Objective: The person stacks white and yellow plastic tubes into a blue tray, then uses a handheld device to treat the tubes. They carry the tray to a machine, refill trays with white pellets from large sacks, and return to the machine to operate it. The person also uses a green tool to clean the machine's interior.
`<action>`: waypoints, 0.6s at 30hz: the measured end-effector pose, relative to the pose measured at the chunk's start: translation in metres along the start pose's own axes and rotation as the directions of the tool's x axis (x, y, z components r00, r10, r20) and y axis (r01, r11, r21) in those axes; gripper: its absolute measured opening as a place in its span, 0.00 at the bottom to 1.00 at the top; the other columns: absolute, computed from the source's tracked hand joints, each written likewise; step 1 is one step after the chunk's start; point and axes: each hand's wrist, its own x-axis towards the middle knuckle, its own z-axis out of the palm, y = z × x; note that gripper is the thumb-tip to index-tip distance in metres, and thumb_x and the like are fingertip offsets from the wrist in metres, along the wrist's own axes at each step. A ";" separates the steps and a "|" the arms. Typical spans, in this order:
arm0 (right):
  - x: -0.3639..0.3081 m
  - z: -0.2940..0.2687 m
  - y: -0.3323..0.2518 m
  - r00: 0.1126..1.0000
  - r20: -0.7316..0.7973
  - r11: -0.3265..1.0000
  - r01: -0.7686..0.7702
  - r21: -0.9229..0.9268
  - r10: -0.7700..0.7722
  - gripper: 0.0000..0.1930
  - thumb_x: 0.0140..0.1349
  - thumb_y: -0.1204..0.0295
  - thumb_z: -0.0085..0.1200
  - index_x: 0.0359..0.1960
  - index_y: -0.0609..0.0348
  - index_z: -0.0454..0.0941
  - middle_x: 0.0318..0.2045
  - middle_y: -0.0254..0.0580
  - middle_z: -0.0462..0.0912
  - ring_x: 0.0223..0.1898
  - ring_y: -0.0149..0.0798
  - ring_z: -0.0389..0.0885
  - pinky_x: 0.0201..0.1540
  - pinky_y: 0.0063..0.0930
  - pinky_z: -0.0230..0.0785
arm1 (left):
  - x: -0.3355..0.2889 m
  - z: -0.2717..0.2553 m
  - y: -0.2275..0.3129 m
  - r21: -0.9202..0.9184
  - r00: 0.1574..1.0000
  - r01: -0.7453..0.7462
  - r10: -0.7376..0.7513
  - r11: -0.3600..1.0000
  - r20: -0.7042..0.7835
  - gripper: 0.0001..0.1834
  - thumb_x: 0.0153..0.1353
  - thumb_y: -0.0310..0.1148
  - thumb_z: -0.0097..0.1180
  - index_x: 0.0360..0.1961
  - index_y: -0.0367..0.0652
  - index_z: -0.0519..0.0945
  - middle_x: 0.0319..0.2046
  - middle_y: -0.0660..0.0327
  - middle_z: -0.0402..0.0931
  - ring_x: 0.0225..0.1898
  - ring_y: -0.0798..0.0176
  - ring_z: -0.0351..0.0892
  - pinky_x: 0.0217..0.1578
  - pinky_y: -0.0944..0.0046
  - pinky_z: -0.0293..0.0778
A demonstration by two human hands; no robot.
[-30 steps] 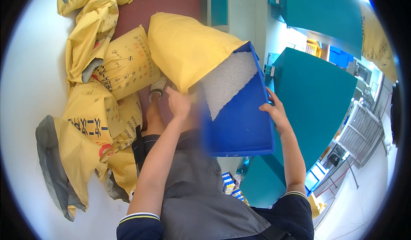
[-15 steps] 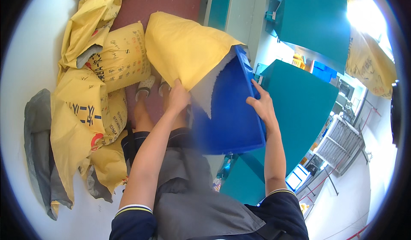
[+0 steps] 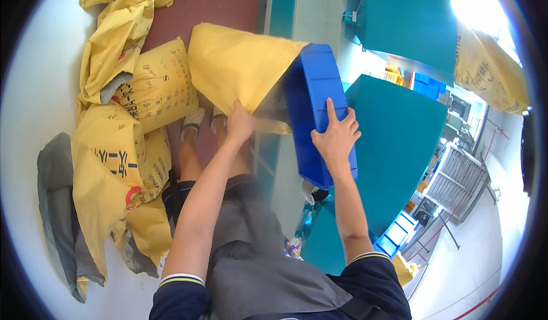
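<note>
My left hand (image 3: 241,125) is closed on the edge of a large yellow sack (image 3: 231,63). Its mouth gapes toward a blue plastic bin (image 3: 328,80), which stands tilted on its side with its hollow facing the sack. The bin's upper end meets the sack's rim. Against the bin's outer wall lies my right hand (image 3: 337,136), fingers spread over it and thumb at the near edge, holding it. Inside the sack's mouth it is dark and blurred, so the contents cannot be made out.
Several yellow sacks, one full (image 3: 165,83), lie along the white wall at left beside a grey sack lining (image 3: 57,189). Teal panels (image 3: 394,143) stand close on the right. Beyond them are a metal rack (image 3: 456,177) and another yellow sack (image 3: 491,72). My feet rest on reddish floor (image 3: 211,6).
The blue bin has turned, so its outer wall now faces me, and its lower end has come away from the sack. My right hand has shifted from its rim onto that wall.
</note>
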 end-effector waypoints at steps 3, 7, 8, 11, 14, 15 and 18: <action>-0.012 0.008 0.002 0.998 -0.056 0.999 0.001 -0.047 -0.003 0.45 0.39 0.64 0.67 0.67 0.35 0.65 0.61 0.61 0.60 0.58 0.60 0.64 0.55 0.53 0.61 | 0.000 -0.004 -0.002 -0.083 0.999 0.029 -0.030 0.996 -0.017 0.22 0.53 0.26 0.53 0.49 0.29 0.65 0.39 0.32 0.77 0.46 0.32 0.76 0.48 0.43 0.70; -0.049 -0.001 0.032 0.999 -0.034 0.997 -0.031 0.067 0.033 0.45 0.39 0.67 0.67 0.66 0.35 0.66 0.62 0.61 0.58 0.59 0.61 0.62 0.54 0.50 0.58 | -0.002 0.001 -0.007 0.108 1.000 0.010 -0.009 0.994 -0.011 0.25 0.52 0.26 0.56 0.51 0.30 0.64 0.40 0.33 0.77 0.47 0.32 0.75 0.51 0.45 0.69; -0.056 -0.002 0.040 0.996 -0.088 0.993 -0.013 0.118 0.024 0.45 0.39 0.68 0.67 0.66 0.35 0.66 0.62 0.61 0.57 0.59 0.62 0.62 0.53 0.49 0.58 | -0.002 0.004 -0.006 0.103 1.000 0.006 -0.004 0.995 -0.027 0.25 0.52 0.26 0.56 0.51 0.30 0.64 0.40 0.33 0.77 0.47 0.31 0.75 0.51 0.45 0.69; -0.073 0.003 0.064 0.980 0.001 0.958 -0.196 0.212 0.200 0.46 0.38 0.69 0.66 0.66 0.35 0.65 0.63 0.60 0.58 0.62 0.61 0.61 0.58 0.51 0.58 | -0.006 0.008 -0.002 0.053 0.998 -0.001 0.005 0.999 -0.066 0.28 0.53 0.25 0.55 0.54 0.30 0.61 0.44 0.31 0.75 0.50 0.32 0.74 0.53 0.46 0.68; -0.118 0.003 0.120 0.918 0.163 0.840 -0.396 0.371 0.361 0.45 0.39 0.71 0.60 0.67 0.37 0.65 0.63 0.62 0.61 0.60 0.62 0.67 0.58 0.49 0.64 | -0.008 -0.008 -0.003 0.026 0.919 -0.257 0.253 0.966 -0.303 0.45 0.53 0.18 0.49 0.73 0.44 0.49 0.60 0.42 0.68 0.56 0.45 0.74 0.57 0.57 0.67; -0.140 0.004 0.143 0.897 0.223 0.767 -0.441 0.465 0.381 0.45 0.39 0.71 0.58 0.67 0.39 0.65 0.62 0.61 0.62 0.58 0.60 0.69 0.57 0.46 0.66 | -0.010 -0.020 -0.007 -0.107 0.895 -0.384 0.341 0.917 -0.287 0.40 0.53 0.14 0.46 0.70 0.47 0.60 0.59 0.45 0.71 0.54 0.52 0.76 0.55 0.64 0.68; -0.217 0.030 0.208 0.702 0.588 0.213 -0.696 0.686 0.402 0.45 0.38 0.71 0.55 0.67 0.49 0.64 0.58 0.59 0.69 0.53 0.52 0.75 0.54 0.36 0.69 | -0.006 -0.060 -0.025 0.053 0.930 -0.351 0.355 0.935 -0.097 0.30 0.51 0.14 0.42 0.53 0.46 0.81 0.44 0.49 0.81 0.45 0.58 0.79 0.47 0.65 0.71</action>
